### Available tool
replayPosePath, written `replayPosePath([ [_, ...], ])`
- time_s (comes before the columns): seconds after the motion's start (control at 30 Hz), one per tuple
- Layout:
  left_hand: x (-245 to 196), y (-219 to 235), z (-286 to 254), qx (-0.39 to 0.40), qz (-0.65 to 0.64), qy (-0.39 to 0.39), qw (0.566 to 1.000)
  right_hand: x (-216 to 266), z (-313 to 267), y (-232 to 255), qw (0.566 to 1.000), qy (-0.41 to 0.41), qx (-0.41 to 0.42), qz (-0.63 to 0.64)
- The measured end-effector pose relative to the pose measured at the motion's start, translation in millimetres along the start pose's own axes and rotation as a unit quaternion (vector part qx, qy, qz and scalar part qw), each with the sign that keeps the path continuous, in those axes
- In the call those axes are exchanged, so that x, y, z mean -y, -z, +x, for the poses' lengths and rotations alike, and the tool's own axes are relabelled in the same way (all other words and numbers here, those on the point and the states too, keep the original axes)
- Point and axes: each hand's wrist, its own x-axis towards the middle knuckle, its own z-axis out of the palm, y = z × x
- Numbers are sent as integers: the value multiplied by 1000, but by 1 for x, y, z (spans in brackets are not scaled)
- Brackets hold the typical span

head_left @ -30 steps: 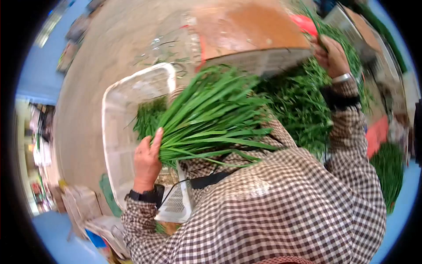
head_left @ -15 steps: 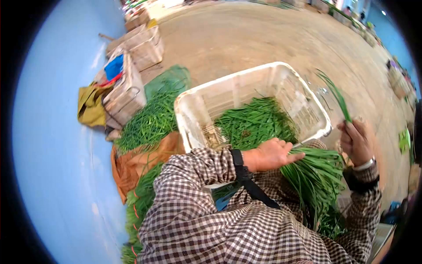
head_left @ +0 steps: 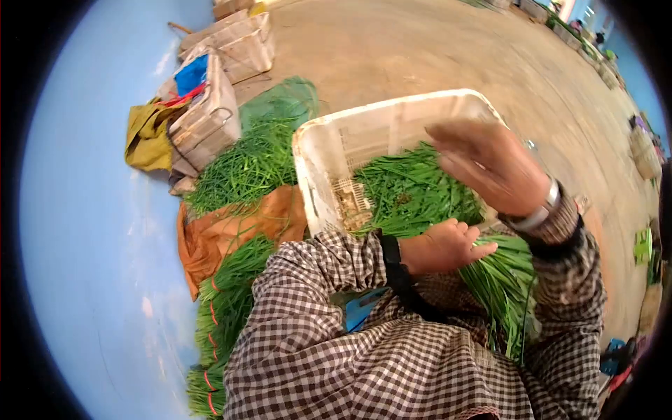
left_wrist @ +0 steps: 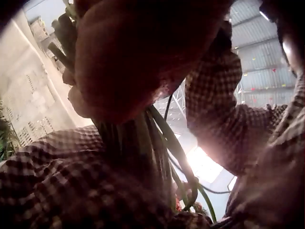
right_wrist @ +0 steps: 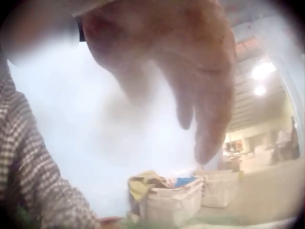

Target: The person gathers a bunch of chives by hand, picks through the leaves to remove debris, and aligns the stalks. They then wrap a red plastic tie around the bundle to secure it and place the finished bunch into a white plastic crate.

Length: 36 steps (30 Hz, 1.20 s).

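My left hand (head_left: 442, 246) grips a bunch of green chives (head_left: 505, 287) near its stem end, with the long leaves fanning down over my lap. In the left wrist view, cut stem ends (left_wrist: 64, 40) stick out past the curled fingers, and leaves hang below the fist. Blurred by motion, my right hand (head_left: 493, 164) is over the near right side of a white plastic crate (head_left: 308, 168). Its fingers (right_wrist: 212, 124) extend loosely with nothing between them. Inside the crate lies a heap of loose green leaves (head_left: 413, 185).
Left of the crate, tied chive bundles (head_left: 217, 336) with red bands line the blue wall (head_left: 105, 231). An orange cloth (head_left: 231, 238), loose greens (head_left: 245, 164) and a green net (head_left: 283, 101) lie beyond them. More white crates (head_left: 210, 119) stand at the back left.
The right hand first held a few chive leaves, has let them go and moved left over the crate. The left hand keeps its grip on the bunch. The head view has swung left.
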Motion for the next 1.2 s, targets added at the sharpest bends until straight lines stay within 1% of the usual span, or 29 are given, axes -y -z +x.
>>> replayPosePath([
  [0.03,2,-10,5,-41,5,-14,999,-7,-32,7,999,-41,8,19],
  [0.07,3,-13,12,-38,-11,-8,999,-20,-56,13,998,-66,-5,19],
  [0.13,7,-24,27,-50,-13,-41,998,-50,-116,21,993,-95,-25,-59],
  [0.17,7,-21,39,62,-337,122,931,-63,-137,22,988,-150,-26,-5],
  [0.2,10,-9,52,19,-78,-65,995,-79,-159,23,986,-156,-34,52],
  [0.27,15,5,70,-17,100,-162,982,-121,-182,10,976,-172,-39,127],
  [0.33,18,27,100,-41,110,-168,979,-131,-202,12,980,-162,-8,117],
  [0.43,28,48,127,-46,86,-198,975,-115,-221,13,956,-149,18,254],
  [0.47,32,45,116,-10,83,-185,979,-122,-216,0,958,-146,14,248],
  [0.5,32,45,119,32,72,-176,981,-125,-220,-2,968,-151,-21,200],
  [0.57,32,38,130,27,71,-187,979,-125,-231,0,975,-174,-112,75],
  [0.6,33,35,139,17,77,-189,979,-115,-243,6,956,-241,-163,31],
  [0.63,32,33,147,29,76,-174,981,-101,-253,14,938,-258,-227,-48],
  [0.67,31,32,156,22,73,-194,978,-88,-265,18,908,-275,-288,-130],
  [0.7,31,31,163,-4,101,-189,977,-74,-281,12,849,-254,-394,-244],
  [0.73,26,32,178,-32,129,-183,974,-57,-299,17,828,-212,-455,-251],
  [0.77,21,35,193,-24,138,-178,974,-27,-315,18,835,-267,-467,-113],
  [0.8,16,37,208,-37,140,-195,970,-2,-327,14,862,-258,-435,33],
  [0.83,10,39,224,-48,148,-180,971,11,-338,10,909,-227,-336,101],
  [0.87,3,41,239,-57,155,-166,972,21,-341,-1,905,-208,-270,253],
  [0.9,-3,44,253,-64,156,-161,972,17,-339,-23,882,-178,-234,368],
  [0.93,11,45,242,-79,154,-177,969,5,-303,-62,833,-175,-260,455],
  [1.0,-6,58,261,-43,146,-121,981,-21,-278,-80,735,-94,-346,575],
  [1.03,-19,63,267,-38,157,-112,980,-31,-267,-80,654,-24,-421,627],
  [1.07,-32,63,273,-45,156,-127,978,-52,-262,-75,615,64,-449,646],
  [1.1,-45,60,276,-107,174,-144,968,-61,-260,-65,559,103,-509,647],
  [1.13,-58,59,278,-168,189,-159,954,-66,-265,-55,528,155,-540,637],
  [1.17,-75,59,272,-128,182,-135,965,-66,-274,-39,498,165,-570,632],
  [1.2,-85,48,264,-128,177,-143,965,-65,-283,-29,467,174,-598,628],
])
